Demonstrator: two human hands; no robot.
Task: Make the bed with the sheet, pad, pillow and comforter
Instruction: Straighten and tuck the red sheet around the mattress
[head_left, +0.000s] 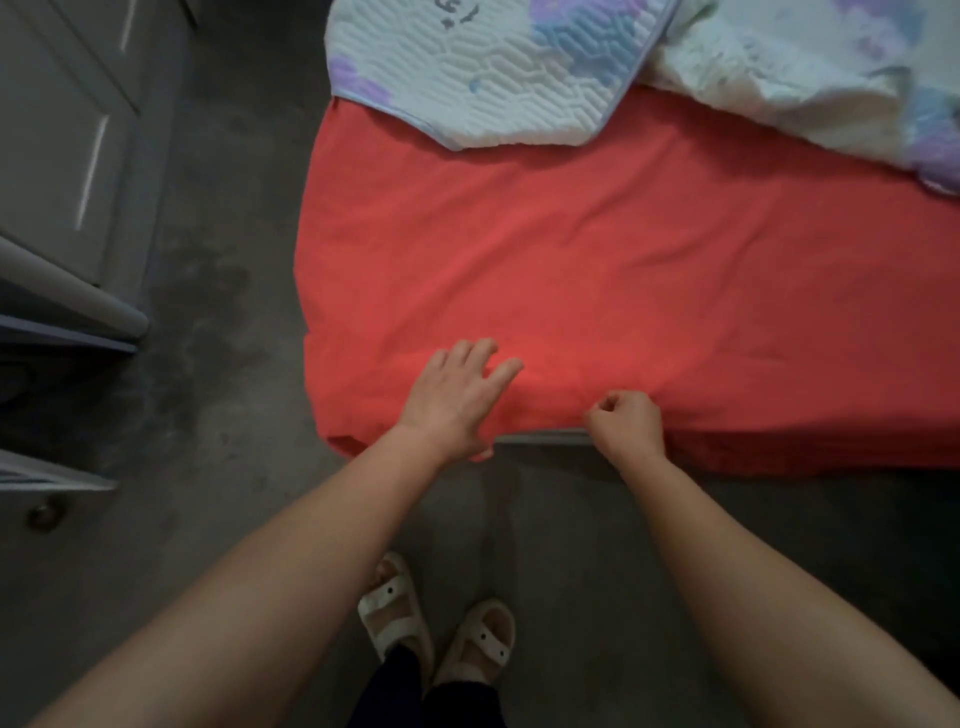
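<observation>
Your left hand (457, 395) is flat on the red sheet (623, 260), fingers spread wide and pressing down close to the near edge of the bed (540, 435). Your right hand (626, 421) is just beside it, fingers curled in tight, pinching the sheet right at that edge. The sheet covers the whole mattress top in view, with some soft wrinkles, and hangs over the near left corner. The quilted pad (493, 78), white with purple and blue blotches, lies on the sheet at the far side, one corner pointing your way. The comforter (805, 67) is bunched up to its right. You're standing on a grey floor (234, 312) in white sandals (395, 608), and there's a grey cabinet (62, 156) off to your left.
</observation>
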